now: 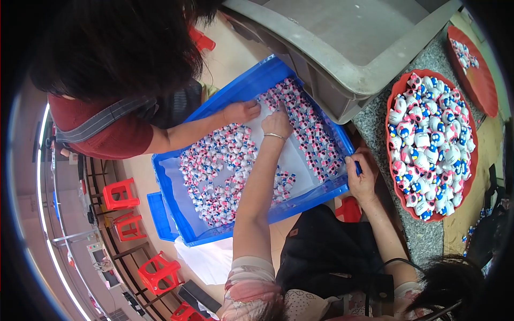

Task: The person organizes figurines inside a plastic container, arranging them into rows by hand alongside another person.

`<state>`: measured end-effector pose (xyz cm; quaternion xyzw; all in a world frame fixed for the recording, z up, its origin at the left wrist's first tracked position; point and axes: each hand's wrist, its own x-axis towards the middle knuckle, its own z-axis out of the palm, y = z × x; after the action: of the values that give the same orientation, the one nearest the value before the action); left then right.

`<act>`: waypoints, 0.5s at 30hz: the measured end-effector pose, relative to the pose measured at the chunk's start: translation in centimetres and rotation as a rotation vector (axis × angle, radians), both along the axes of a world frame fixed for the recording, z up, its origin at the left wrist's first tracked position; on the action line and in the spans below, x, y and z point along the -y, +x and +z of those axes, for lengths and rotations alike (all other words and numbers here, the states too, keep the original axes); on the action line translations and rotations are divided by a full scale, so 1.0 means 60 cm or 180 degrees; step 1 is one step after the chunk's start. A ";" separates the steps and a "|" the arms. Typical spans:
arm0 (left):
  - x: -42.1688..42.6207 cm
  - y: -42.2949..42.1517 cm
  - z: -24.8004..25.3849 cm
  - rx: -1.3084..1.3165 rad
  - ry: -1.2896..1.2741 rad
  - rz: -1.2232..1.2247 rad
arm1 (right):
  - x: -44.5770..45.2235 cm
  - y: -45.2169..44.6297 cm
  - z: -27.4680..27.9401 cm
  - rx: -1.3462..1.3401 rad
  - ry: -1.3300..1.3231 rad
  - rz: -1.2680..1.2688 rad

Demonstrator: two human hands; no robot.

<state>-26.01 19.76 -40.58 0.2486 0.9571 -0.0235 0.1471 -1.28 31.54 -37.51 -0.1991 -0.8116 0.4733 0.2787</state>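
A blue plastic crate (214,109) lined with white sheet holds many small white, pink and blue cartoon figurines. Some figurines (313,136) stand in close rows along its right side; others (219,171) lie loose on the left. My left hand (277,125), with a bracelet at the wrist, is over the inner edge of the rows, fingers bent together and one fingertip on the figurines; what it pinches is hidden. My right hand (362,174) grips the crate's right rim, thumb on top. Another person's hand (242,112) is inside the crate, left of mine.
A co-worker in a dark red sleeve (115,134) leans in from the upper left. A large grey bin (332,59) stands behind the crate. On the granite surface at right, a red tray (391,160) is heaped with figurines. Red stools (120,193) line the left.
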 end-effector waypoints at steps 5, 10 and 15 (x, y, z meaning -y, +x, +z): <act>0.006 -0.019 -0.018 -0.0011 0.0135 0.0058 | 0.000 -0.002 0.000 -0.0073 0.0102 -0.0042; -0.001 -0.047 -0.020 -0.0190 0.0293 0.0227 | 0.002 -0.002 0.002 -0.0146 0.0175 -0.0074; -0.002 -0.069 -0.002 -0.0218 0.0478 0.0361 | 0.000 -0.003 0.005 -0.0131 0.0200 -0.0081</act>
<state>-30.18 19.91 -40.68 0.2035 0.9731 0.0483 0.0963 -1.46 31.57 -37.18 -0.1909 -0.8175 0.4480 0.3074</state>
